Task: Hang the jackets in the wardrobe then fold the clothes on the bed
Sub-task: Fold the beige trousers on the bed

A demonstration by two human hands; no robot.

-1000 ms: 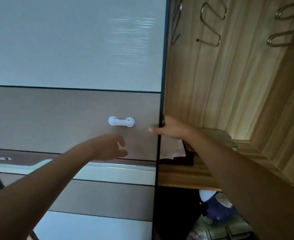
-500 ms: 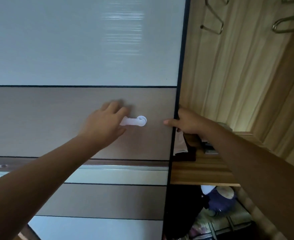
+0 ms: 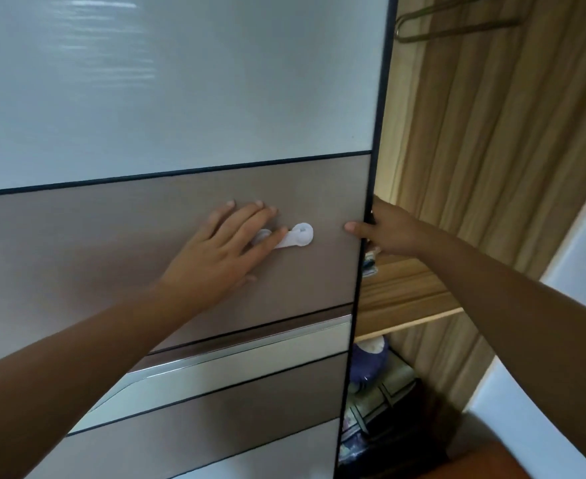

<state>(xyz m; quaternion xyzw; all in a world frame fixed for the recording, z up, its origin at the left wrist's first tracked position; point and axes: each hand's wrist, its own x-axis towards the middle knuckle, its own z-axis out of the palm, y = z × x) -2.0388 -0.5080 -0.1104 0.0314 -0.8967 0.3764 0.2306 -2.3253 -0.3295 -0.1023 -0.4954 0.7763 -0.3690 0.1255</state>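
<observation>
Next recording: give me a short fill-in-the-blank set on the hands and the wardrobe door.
The left hand lies flat on the brown sliding wardrobe door, fingers over a small ____ plastic latch.
The right hand grips the door's dark edge, its ____ on the front face.
Inside, a metal wire hanger hangs above a ____ shelf.
Missing words: white; thumb; wooden.
</observation>
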